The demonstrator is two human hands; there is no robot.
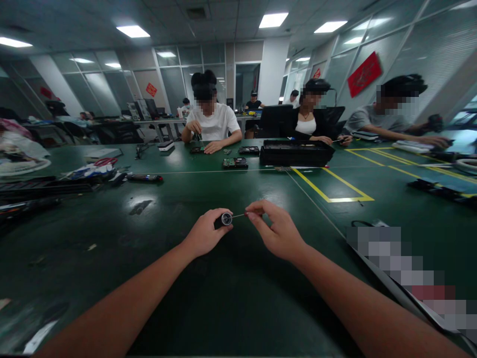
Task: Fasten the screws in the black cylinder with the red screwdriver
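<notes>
Over the green table, my left hand (208, 230) is closed around a short black cylinder (226, 219). Its round, silver-rimmed end faces me, much like a small flashlight; the rest is hidden by the fingers. To the right, my right hand (276, 228) pinches a thin metal rod (238, 215) between thumb and fingers. A bit of red shows at the fingertips, and whatever handle the rod has is covered. The rod's far end meets the cylinder's rim, though I cannot tell whether it goes inside.
Across the green table (167, 278) stands a long black box (297, 153) near an opened hard drive (235, 163). Tools and red-handled scissors (105, 161) lie left, beside a black cylindrical tool (144, 178). Yellow tape (350, 200) marks the right. Several people sit opposite.
</notes>
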